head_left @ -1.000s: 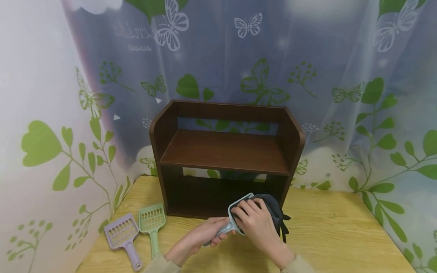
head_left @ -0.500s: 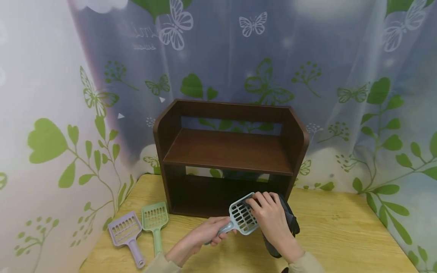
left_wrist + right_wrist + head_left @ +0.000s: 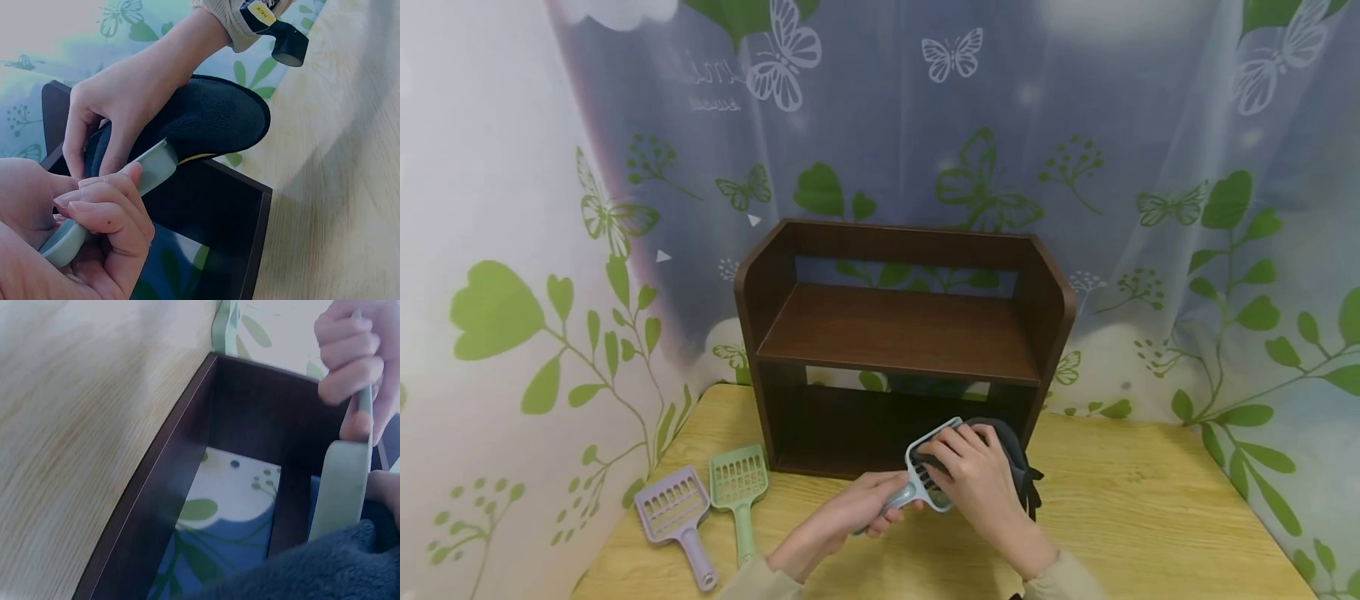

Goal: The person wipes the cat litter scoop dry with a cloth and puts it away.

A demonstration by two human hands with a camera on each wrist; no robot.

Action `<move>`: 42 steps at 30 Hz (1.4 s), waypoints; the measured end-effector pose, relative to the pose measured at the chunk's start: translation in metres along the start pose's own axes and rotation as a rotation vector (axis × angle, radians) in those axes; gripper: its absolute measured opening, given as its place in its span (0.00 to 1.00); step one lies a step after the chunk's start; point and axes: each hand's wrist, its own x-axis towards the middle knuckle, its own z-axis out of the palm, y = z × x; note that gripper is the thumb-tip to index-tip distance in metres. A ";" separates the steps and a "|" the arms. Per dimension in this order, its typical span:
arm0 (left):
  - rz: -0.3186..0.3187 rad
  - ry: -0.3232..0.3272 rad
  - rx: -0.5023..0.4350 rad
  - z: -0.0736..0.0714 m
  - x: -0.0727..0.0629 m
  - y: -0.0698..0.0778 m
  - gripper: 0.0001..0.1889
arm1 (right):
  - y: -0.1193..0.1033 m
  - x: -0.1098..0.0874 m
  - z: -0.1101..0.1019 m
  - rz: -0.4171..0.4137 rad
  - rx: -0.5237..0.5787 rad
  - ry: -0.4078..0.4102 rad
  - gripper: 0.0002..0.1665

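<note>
My left hand (image 3: 874, 502) grips the handle of a light blue slotted litter scoop (image 3: 915, 490), its head pointing up and to the right. With curled fingers, my right hand (image 3: 976, 475) holds a dark navy fleece cloth (image 3: 215, 115) against the scoop's slotted face. The cloth has a bound, rounded edge and dark ties at its right end in the head view. Cloth and fingers cover the upper right of the slots. In the left wrist view, the scoop's side wall (image 3: 157, 167) shows just under the cloth.
A dark brown two-tier shelf (image 3: 895, 329) stands behind the hands on the wood-grain table (image 3: 1135, 517). At the left lie a purple litter scoop (image 3: 688, 533) and a green litter scoop (image 3: 742, 510). A leaf-and-butterfly curtain (image 3: 865, 108) hangs behind.
The right hand slid the cloth right and down, baring most of the slots half a second ago, then brought it back up and left over them. The left hand keeps its grip.
</note>
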 end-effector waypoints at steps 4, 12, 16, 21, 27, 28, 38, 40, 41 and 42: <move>-0.001 0.004 0.011 -0.001 0.000 0.001 0.23 | -0.004 0.003 -0.001 -0.003 0.046 -0.021 0.19; -0.012 0.056 0.028 -0.009 -0.004 0.002 0.23 | -0.002 -0.003 -0.010 -0.066 0.129 -0.161 0.18; -0.018 0.086 0.036 -0.014 -0.005 0.001 0.22 | 0.003 -0.008 -0.015 -0.129 0.185 -0.233 0.14; -0.029 0.087 0.049 -0.017 -0.006 0.002 0.22 | 0.008 -0.010 -0.021 -0.192 0.146 -0.268 0.15; -0.012 0.084 0.055 -0.020 -0.009 0.002 0.23 | 0.016 -0.011 -0.025 -0.202 0.044 -0.243 0.18; -0.009 0.082 0.058 -0.021 -0.009 0.001 0.23 | 0.019 -0.012 -0.025 -0.200 0.035 -0.235 0.17; -0.012 0.055 0.065 -0.029 -0.014 0.001 0.22 | 0.032 -0.022 -0.027 -0.202 -0.011 -0.118 0.32; -0.009 0.048 0.071 -0.026 -0.013 0.001 0.22 | 0.030 -0.021 -0.025 -0.217 -0.034 -0.123 0.34; -0.007 0.043 0.074 -0.024 -0.012 0.001 0.22 | 0.029 -0.021 -0.024 -0.220 -0.051 -0.127 0.34; -0.003 0.040 0.078 -0.022 -0.011 0.000 0.22 | 0.028 -0.021 -0.023 -0.219 -0.068 -0.132 0.35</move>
